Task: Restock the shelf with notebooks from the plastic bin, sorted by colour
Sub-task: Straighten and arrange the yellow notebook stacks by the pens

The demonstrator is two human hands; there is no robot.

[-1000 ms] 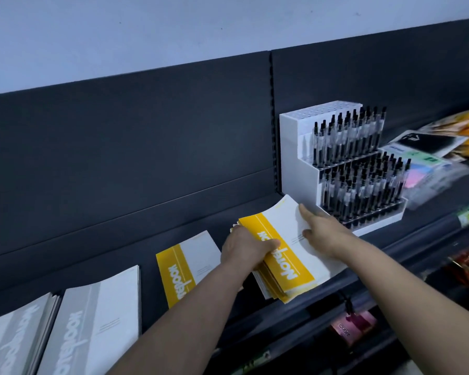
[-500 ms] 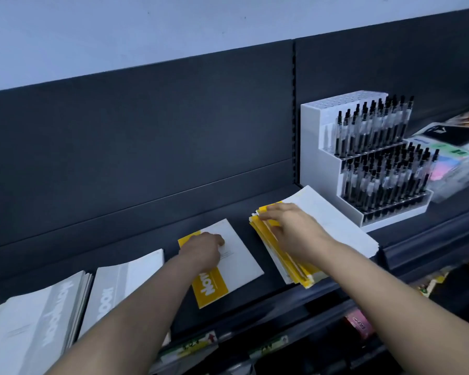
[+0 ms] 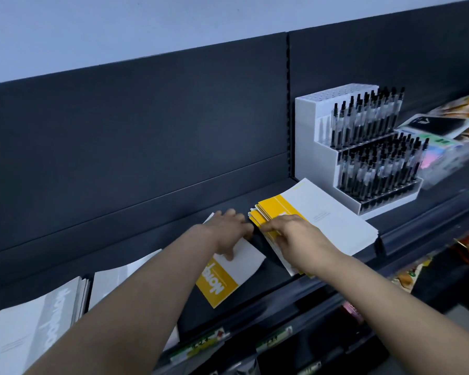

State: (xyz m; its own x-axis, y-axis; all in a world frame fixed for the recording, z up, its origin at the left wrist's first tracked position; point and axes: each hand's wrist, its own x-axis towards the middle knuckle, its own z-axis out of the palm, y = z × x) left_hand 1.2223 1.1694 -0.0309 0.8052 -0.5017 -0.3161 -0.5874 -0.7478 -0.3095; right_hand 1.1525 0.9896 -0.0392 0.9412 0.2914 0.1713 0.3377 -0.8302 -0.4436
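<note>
The single yellow notebook (image 3: 229, 280) is pressed flat under the left hand (image 3: 226, 231), fingers outstretched, and the yellow stack (image 3: 325, 212) under the right hand (image 3: 295, 234) (fingers likewise extended, gripping nothing), seemingly for merging by colour.

On my feed the shelf (image 3: 271, 282) reads charcoal, its back panel the same dark grey, under a pale blue-white wall (image 3: 119, 28). The stack of notebooks (image 3: 331, 212) shows white covers with a bright yellow band along one end. The single notebook (image 3: 244, 261) is white too, and its yellow band carries white lettering. I make out the grey notebooks (image 3: 33, 328) as light grey with a darker grey stripe and white letters. The pen stand (image 3: 309, 136) is white, its pens (image 3: 363, 120) clear with black caps. The price labels (image 3: 201, 345) are green and white.
</note>
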